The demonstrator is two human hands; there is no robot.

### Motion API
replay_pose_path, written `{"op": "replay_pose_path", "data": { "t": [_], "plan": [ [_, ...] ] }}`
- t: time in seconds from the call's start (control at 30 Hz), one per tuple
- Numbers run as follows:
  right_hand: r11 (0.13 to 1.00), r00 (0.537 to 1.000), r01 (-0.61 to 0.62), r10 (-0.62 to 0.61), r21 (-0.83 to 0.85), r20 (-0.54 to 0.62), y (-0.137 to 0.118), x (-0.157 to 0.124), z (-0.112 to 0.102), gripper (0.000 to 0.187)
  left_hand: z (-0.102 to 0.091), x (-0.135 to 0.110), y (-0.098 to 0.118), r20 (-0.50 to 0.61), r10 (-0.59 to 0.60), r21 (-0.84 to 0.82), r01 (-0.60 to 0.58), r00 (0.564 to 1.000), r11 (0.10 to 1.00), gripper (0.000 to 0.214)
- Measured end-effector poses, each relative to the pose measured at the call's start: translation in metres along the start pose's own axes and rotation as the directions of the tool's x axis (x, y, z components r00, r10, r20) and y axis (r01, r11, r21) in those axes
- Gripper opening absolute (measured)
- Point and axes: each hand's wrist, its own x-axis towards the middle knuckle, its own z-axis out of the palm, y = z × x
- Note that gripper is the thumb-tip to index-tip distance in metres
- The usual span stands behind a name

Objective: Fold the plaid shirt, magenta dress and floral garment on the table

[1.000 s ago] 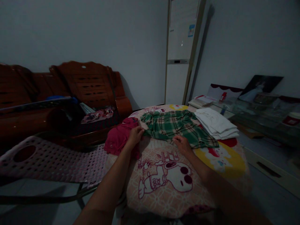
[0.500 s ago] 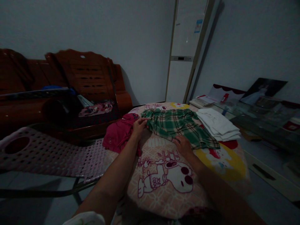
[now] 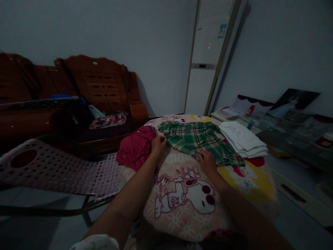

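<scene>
A green plaid garment (image 3: pixel 194 133) with dark and pale lines lies spread on the cloth-covered round table. At its near left edge is my left hand (image 3: pixel 158 146), thumb and fingers drawn together; whether they pinch the fabric is hard to make out. Along the near hem rests my right hand (image 3: pixel 207 161), its fingers stretched out on the fabric and holding nothing. A crumpled magenta garment (image 3: pixel 135 149) with buttons lies just left of my left hand. Folded white cloth (image 3: pixel 241 139) sits against the plaid garment's right side.
A patterned tablecloth (image 3: pixel 179 222) with cartoon figures covers the table. A woven pink chair (image 3: pixel 78 170) and a carved wooden sofa (image 3: pixel 99 80) stand left. To the right is a glass-topped cabinet (image 3: pixel 288 126) with pictures. A tall white air conditioner (image 3: pixel 201 86) stands behind.
My left hand has drawn slightly back toward me from the plaid garment's left edge. My right hand has slid a little to the right along the hem. The view has shifted slightly.
</scene>
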Motion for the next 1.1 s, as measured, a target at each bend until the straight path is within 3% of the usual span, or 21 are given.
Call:
{"op": "replay_pose_path", "data": {
  "t": [0.13,0.23,0.33,0.4,0.47,0.53,0.67,0.83,1.0,1.1],
  "plan": [
    [1.000,1.000,0.011,-0.011,0.012,-0.001,0.000,0.000,0.000,0.019,-0.001,0.000,0.003,0.118,0.004,0.085,-0.014,0.993,0.996,0.008],
    [1.000,1.000,0.005,-0.004,0.030,-0.007,0.000,0.000,0.000,0.019,0.000,0.002,0.008,0.055,0.036,0.032,-0.038,0.998,0.999,0.007],
    [0.998,1.000,-0.006,0.008,0.056,-0.025,0.001,0.001,0.000,0.021,-0.002,0.002,0.014,-0.014,0.073,-0.160,-0.074,0.997,0.984,0.013],
    [0.996,0.999,-0.014,0.018,0.083,-0.044,0.002,0.002,0.001,0.022,-0.004,0.000,0.018,-0.013,0.045,-0.385,-0.046,0.999,0.922,0.017],
    [0.994,0.997,-0.009,0.017,0.109,-0.070,0.003,0.002,0.001,0.021,-0.006,-0.003,0.021,0.048,-0.015,-0.595,0.041,0.999,0.802,0.023],
    [0.993,0.995,0.014,-0.001,0.118,-0.103,0.002,0.001,0.000,0.022,-0.009,-0.006,0.023,0.106,-0.076,-0.708,0.129,0.991,0.694,0.029],
    [0.990,0.977,0.122,-0.106,0.074,-0.187,-0.003,0.000,-0.006,0.023,-0.020,-0.009,0.031,0.132,-0.104,-0.785,0.168,0.986,0.596,0.037],
    [0.967,0.925,0.255,-0.244,0.002,-0.290,-0.010,-0.001,-0.017,0.021,-0.041,-0.009,0.050,0.184,0.011,-0.869,0.157,0.983,0.468,0.032],
    [0.940,0.882,0.333,-0.337,-0.072,-0.330,-0.018,-0.003,-0.026,0.021,-0.052,-0.009,0.070,0.088,0.108,-0.920,0.039,0.990,0.390,0.028],
    [0.932,0.883,0.351,-0.361,-0.088,-0.301,-0.022,-0.006,-0.026,0.018,-0.050,-0.006,0.074,0.056,0.143,-0.928,-0.001,0.988,0.373,0.035]
  ]
}}
